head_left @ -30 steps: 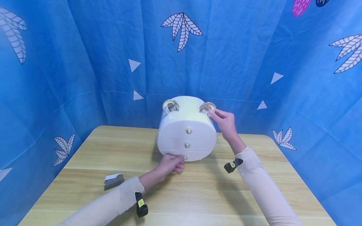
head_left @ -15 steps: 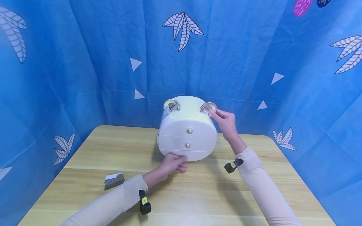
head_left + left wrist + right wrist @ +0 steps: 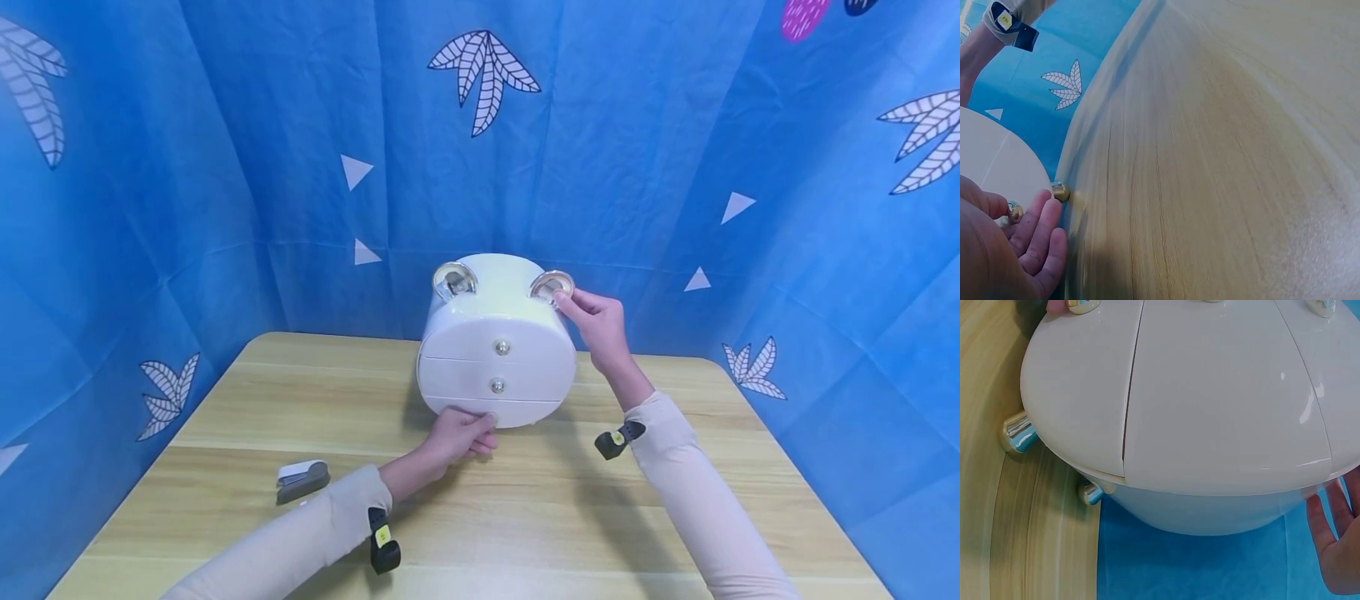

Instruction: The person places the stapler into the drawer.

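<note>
A white oval box [image 3: 465, 343] with three drawers and round metal knobs stands at the back of the table. Two gold-rimmed ears [image 3: 455, 268] rise from its top. My left hand [image 3: 454, 437] is at the bottom drawer, thumb and index finger pinching its gold knob [image 3: 1016, 212], other fingers extended below. At the box's top right, my right hand [image 3: 602, 327] holds the right ear between thumb and fingers. In the right wrist view, the fingers lie along the box's side and the ear is out of sight. All the drawers look closed.
A grey and white stapler [image 3: 303, 481] lies on the wooden table [image 3: 225, 400] left of the box, close to the left sleeve [image 3: 300, 525]. Short gold feet [image 3: 1019, 432] carry the box. Blue patterned curtain [image 3: 480, 183] hangs behind and at both sides.
My left hand has shifted slightly right, and its thumb now covers the bottom knob, which showed a second ago. My right hand and the box stay in place.
</note>
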